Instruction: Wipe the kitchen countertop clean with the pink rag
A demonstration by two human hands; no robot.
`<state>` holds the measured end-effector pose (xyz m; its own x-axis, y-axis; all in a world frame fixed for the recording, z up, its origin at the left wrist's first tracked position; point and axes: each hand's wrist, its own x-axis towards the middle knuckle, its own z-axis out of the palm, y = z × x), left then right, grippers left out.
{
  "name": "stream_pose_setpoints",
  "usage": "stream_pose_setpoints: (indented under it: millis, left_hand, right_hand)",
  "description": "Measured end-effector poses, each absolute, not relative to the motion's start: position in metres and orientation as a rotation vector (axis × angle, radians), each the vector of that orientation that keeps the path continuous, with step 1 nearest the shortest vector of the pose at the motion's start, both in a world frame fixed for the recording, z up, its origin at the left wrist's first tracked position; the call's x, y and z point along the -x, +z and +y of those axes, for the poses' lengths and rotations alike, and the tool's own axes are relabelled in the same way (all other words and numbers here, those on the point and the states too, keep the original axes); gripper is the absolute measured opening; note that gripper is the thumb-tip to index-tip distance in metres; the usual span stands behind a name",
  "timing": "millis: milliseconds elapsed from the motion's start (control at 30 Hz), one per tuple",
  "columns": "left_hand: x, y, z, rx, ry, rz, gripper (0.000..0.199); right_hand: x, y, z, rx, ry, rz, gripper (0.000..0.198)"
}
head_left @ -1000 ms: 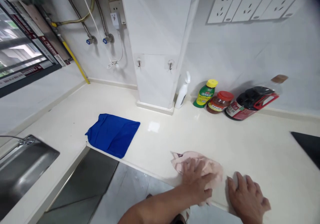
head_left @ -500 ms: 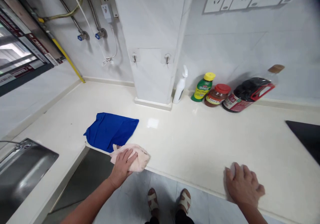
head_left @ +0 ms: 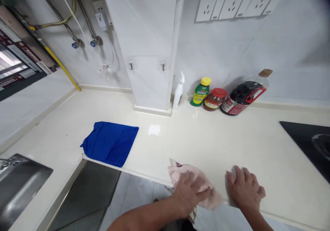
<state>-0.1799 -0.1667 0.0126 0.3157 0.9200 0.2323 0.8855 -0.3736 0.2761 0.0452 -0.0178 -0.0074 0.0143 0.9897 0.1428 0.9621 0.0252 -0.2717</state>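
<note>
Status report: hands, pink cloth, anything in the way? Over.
Left hand spread on pink cloth at front edge of counter. Right hand palm-down on counter. Possible obstacle leftward: blue cloth, apart from both hands.

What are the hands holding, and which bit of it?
The left hand lies on the pink cloth, around its middle; whether it also grips it can't be told. The right hand holds nothing I can see, resting on the counter.

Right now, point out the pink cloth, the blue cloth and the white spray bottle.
Pink cloth (head_left: 176,172), head view: fabric near its upper-left corner.
Blue cloth (head_left: 110,143), head view: middle of its upper face.
White spray bottle (head_left: 177,96), head view: its body.
</note>
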Motion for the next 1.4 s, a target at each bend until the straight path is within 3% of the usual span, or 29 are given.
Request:
stream_pose_setpoints:
  millis: [167,233,367,467,567,800,967,1167,1400]
  left_hand:
    - [0.200,0.025,-0.177,-2.409,0.588,1.758,0.061]
    - [0.240,0.024,-0.206,-2.298,0.600,1.916,0.060]
    - [0.322,0.018,-0.264,-2.119,0.494,2.337,0.080]
    - [0.348,0.019,-0.261,-1.911,0.355,2.565,0.077]
    - [0.347,0.027,-0.210,-1.713,0.252,2.649,0.068]
    - [0.377,0.061,-0.035,-1.343,0.289,2.782,0.069]
    - [0.399,0.074,0.039,-1.244,0.349,2.865,0.069]
    - [0.321,0.062,0.063,-1.365,0.312,2.768,0.074]
    - [0.153,0.043,0.022,-1.956,0.388,1.980,0.080]
  right_hand:
    - [-0.052,-0.014,-0.017,1.992,0.147,-2.019,0.071]
    - [-0.051,-0.016,-0.017,1.999,0.154,-2.015,0.071]
    - [-0.045,-0.015,-0.018,2.003,0.127,-2.019,0.070]
    - [-0.041,-0.016,-0.018,1.986,0.099,-2.030,0.070]
    - [-0.041,-0.019,-0.016,1.979,0.104,-2.032,0.071]
    - [-0.043,-0.025,-0.013,1.994,0.095,-2.036,0.076]
    - [-0.042,-0.031,-0.012,1.968,0.038,-2.041,0.076]
    - [-0.041,-0.029,-0.012,1.948,-0.042,-2.068,0.074]
    - [-0.050,-0.024,-0.010,1.908,-0.008,-2.064,0.063]
